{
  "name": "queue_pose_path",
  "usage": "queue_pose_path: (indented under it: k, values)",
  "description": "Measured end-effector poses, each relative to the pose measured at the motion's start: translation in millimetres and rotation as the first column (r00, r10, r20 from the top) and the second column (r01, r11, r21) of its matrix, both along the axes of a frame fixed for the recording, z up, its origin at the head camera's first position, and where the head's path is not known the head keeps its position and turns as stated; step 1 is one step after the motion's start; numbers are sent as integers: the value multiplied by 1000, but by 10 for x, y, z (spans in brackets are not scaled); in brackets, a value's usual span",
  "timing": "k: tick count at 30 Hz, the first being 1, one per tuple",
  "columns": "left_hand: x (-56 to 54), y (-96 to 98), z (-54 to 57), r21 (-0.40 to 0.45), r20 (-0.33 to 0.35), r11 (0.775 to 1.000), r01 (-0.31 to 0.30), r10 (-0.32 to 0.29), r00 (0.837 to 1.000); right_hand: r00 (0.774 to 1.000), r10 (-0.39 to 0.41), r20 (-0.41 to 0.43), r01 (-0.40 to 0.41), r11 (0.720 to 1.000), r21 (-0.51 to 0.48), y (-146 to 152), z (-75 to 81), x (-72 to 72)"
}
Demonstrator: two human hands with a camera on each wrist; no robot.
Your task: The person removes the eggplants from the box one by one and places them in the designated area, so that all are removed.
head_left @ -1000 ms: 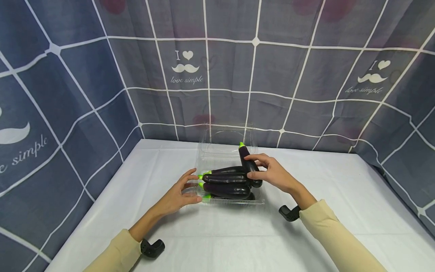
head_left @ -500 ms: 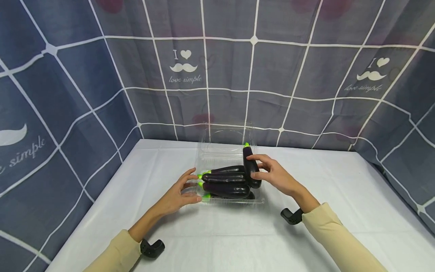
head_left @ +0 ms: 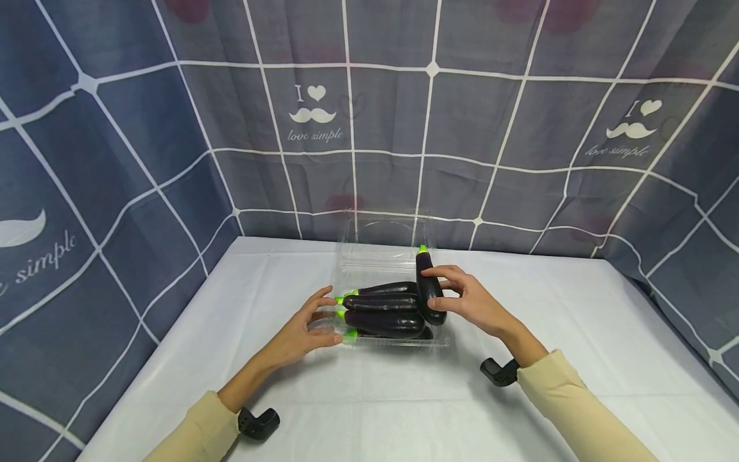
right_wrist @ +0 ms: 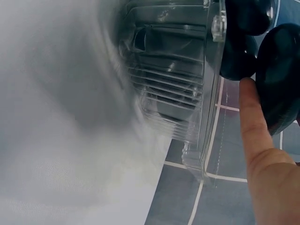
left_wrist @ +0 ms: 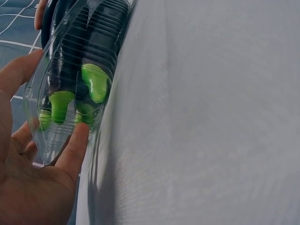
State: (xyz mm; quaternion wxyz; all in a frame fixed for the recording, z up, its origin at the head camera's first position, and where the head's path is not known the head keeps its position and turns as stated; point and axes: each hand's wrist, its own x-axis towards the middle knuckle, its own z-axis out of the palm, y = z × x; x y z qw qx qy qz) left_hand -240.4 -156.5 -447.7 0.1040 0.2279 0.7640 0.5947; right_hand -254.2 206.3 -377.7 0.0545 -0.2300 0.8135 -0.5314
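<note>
- We saw a dark, white-lined curtain (head_left: pixel 387 115) at the far side; nearer, a white tabletop (head_left: pixel 404 410);
- mid-table we saw a clear plastic box (head_left: pixel 398 344), its open lid (head_left: pixel 387 239) at the far side; dark eggplants (head_left: pixel 385 324) lay inside;
- we saw the left hand (head_left: pixel 306 330) touching the box's left end, fingers spread; the right hand (head_left: pixel 470 298) pinched a single eggplant (head_left: pixel 429 287) at the right end, green tip (head_left: pixel 423 249) pointing far.
</note>
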Motion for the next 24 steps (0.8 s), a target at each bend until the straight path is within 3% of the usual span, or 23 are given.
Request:
queue_pose_path:
  k: [12, 24]
  values:
    - [0, -1, 3, 9, -4, 1000, 7, -7, 1000, 999, -16, 34, 17, 999, -39, 177, -11, 82]
    - [12, 0, 14, -1, 1, 1000, -1, 1, 1000, 997, -64, 30, 64, 998, 17, 436, -100, 133]
